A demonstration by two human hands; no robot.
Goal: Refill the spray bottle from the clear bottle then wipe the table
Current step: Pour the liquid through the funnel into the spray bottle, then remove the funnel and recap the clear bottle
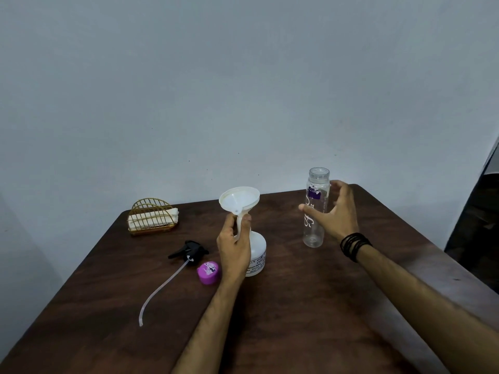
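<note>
Spray bottle (256,255): white, upright on the table (297,306), trigger top off. Funnel (239,202): white, seated in its neck; left hand (235,249) pinches the funnel stem between thumb and fingers. Clear bottle (316,209): uncapped, upright, right of that hand; right hand (334,211) spread around it, contact unclear. Purple cap (208,272): just left of the left hand. Trigger head (190,251) with tube: further left. Wire holder (151,217) with folded cloth: beyond, far left.

Dark wooden table (297,319) bears spray bottle (258,255), clear bottle (314,211), purple cap (208,272), napkin holder (151,217)
</note>
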